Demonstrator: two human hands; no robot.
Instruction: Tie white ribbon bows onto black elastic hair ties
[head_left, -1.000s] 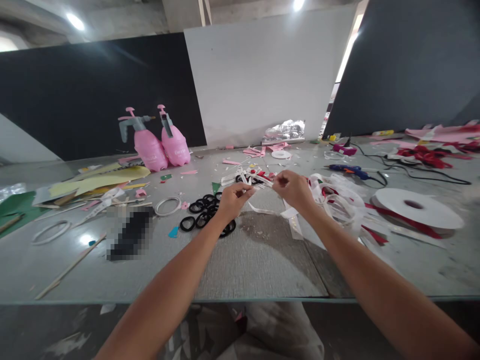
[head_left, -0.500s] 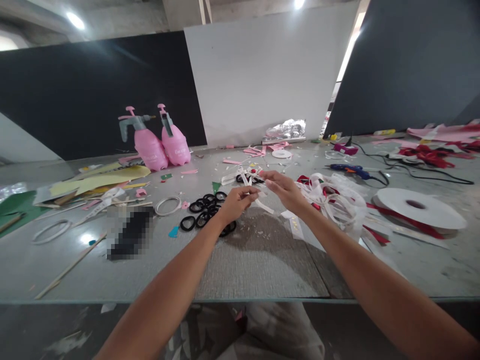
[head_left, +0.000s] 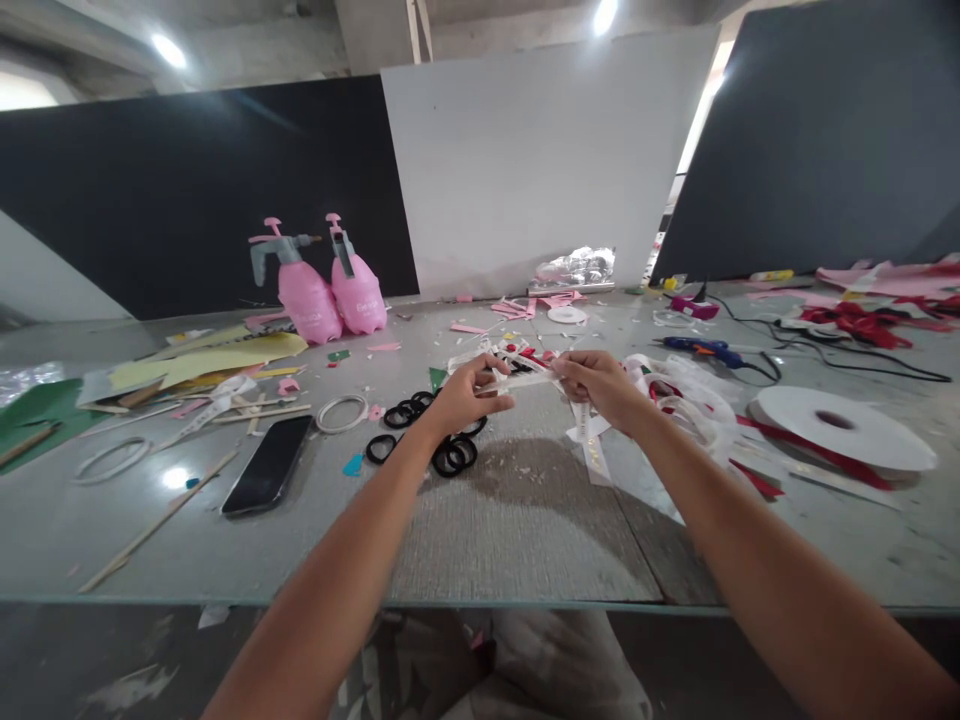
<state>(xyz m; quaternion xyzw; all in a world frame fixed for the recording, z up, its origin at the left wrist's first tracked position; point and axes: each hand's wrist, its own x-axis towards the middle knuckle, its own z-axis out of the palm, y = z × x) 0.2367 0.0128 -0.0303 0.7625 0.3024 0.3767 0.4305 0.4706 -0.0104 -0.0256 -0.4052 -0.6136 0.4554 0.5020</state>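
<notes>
- Left hand (head_left: 466,392) pinching one end of a white ribbon strip (head_left: 525,378); right hand (head_left: 600,385) pinching the other end, strip stretched flat between both grips above the table (head_left: 517,520).
- Half a second ago the hands were apart with the right one loosely open; now both are closed on the strip and level.
- A loose ribbon tail (head_left: 589,440) hangs just below the right grip.
- Black rings (head_left: 439,440) just under the left grip.
- Tangle of white and red ribbon (head_left: 686,395) right of the right grip; ribbon spool (head_left: 844,428) further right.
- Phone (head_left: 268,465) well left of the left grip, lying flat, now seen sharp where a blurred patch was.
- Pink spray bottles (head_left: 330,290) far behind the left grip, unchanged.
</notes>
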